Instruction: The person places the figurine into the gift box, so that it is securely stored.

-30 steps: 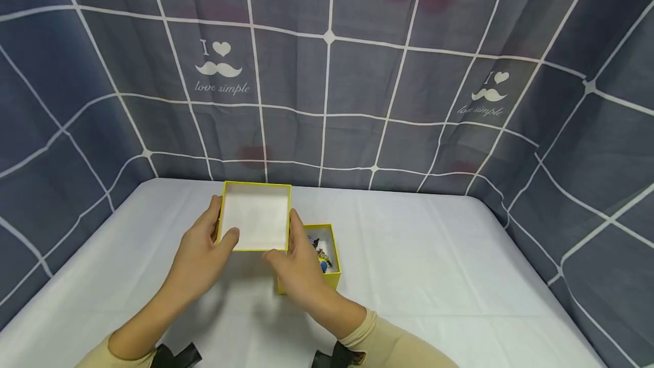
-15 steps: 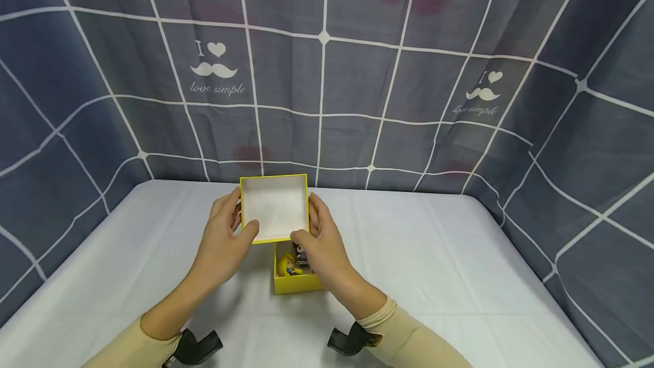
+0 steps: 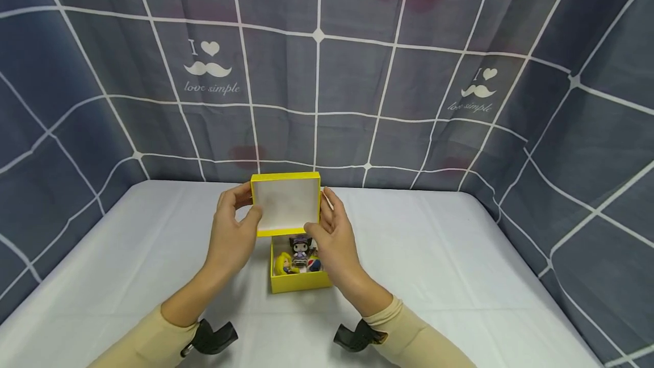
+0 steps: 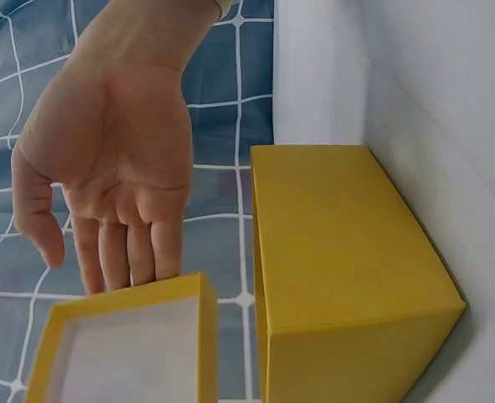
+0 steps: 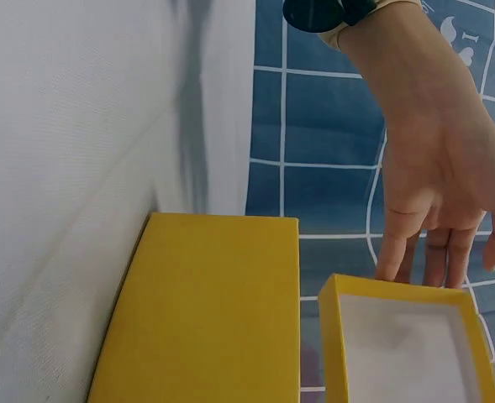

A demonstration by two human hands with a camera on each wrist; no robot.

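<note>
Both hands hold a yellow box lid (image 3: 287, 204) up between them, its white inside facing the head camera. My left hand (image 3: 232, 237) grips its left side, fingers behind and thumb at the front edge. On the opposite side, my right hand (image 3: 337, 243) grips the lid likewise. Below and slightly behind the lid's lower edge stands the yellow box (image 3: 300, 283) on the table. Inside it are several small figures: a dark-hooded figurine (image 3: 300, 247), a yellow-haired figurine (image 3: 284, 264) and a blue item (image 3: 314, 266). The lid and right hand hide part of the box.
A white cloth (image 3: 434, 277) covers the table. Grey curtains with white grid lines (image 3: 357, 72) surround its back and sides. Black wrist camera mounts (image 3: 216, 338) hang below both sleeves.
Both hands have carried the lid to the right, above the box, and its far edge has tilted so the rim's outside shows. More of the figures in the box has come into view.
</note>
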